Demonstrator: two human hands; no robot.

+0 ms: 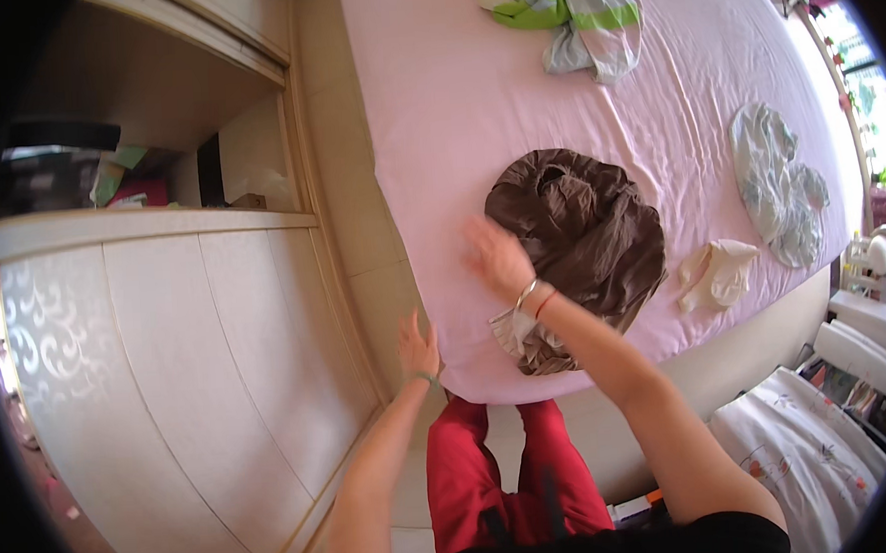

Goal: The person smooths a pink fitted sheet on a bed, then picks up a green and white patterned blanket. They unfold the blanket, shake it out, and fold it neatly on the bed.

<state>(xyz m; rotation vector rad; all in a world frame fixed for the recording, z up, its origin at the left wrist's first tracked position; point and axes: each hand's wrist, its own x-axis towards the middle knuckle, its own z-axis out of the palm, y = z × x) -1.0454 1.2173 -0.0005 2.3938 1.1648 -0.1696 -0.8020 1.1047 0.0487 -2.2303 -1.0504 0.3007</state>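
Observation:
A pink sheet (434,107) covers the bed in front of me. On it lies a crumpled dark brown garment (591,229), with a small pale piece at its near left end. My right hand (499,259), slightly blurred, is over the sheet at the garment's left edge, fingers stretched out and holding nothing. A bracelet and a red string circle that wrist. My left hand (419,350) hovers by the bed's left near corner, fingers spread, with nothing in it.
A green, white and grey garment (575,14) lies on the far part of the bed. To the right are a pale grey garment (781,184) and a small cream cloth (718,274). A wardrobe (177,361) with an opening stands left. A white floral cloth (803,448) is at lower right.

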